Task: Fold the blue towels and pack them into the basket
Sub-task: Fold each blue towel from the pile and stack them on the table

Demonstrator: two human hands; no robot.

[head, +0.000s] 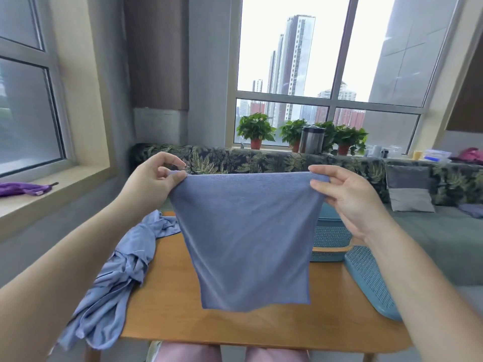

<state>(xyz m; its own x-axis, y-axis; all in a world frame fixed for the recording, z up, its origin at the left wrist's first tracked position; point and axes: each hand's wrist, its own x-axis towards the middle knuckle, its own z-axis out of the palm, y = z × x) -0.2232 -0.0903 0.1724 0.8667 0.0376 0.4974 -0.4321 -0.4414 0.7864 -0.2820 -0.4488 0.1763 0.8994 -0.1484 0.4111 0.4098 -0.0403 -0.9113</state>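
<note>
- Left hand (154, 178): raised above the table (235, 327), forearm reaching in from the lower left. The thumb and curled fingers pinch the upper left corner of the blue towel (245, 236).
- Right hand (345, 197): raised to about the same height, forearm reaching in from the lower right, palm turned toward the camera. The thumb and fingers pinch the towel's upper right corner, fingertips pointing left.
- Blue towel: held in the air between the two hands, its top edge stretched nearly level. The rest hangs flat and narrows downward, and its lower edge shows in front of the tabletop.
- Heap of blue towels (122, 270): crumpled on the table's left side, one end trailing over the near left edge.
- Basket (332, 239): teal and perforated, on the far right part of the table, partly hidden behind the hanging towel and the right hand.
- Teal perforated panel (368, 280): lies tilted at the table's right edge, just beside the basket.
- Background: a leaf-patterned sofa (261, 159) below a sill with potted plants (256, 130).
</note>
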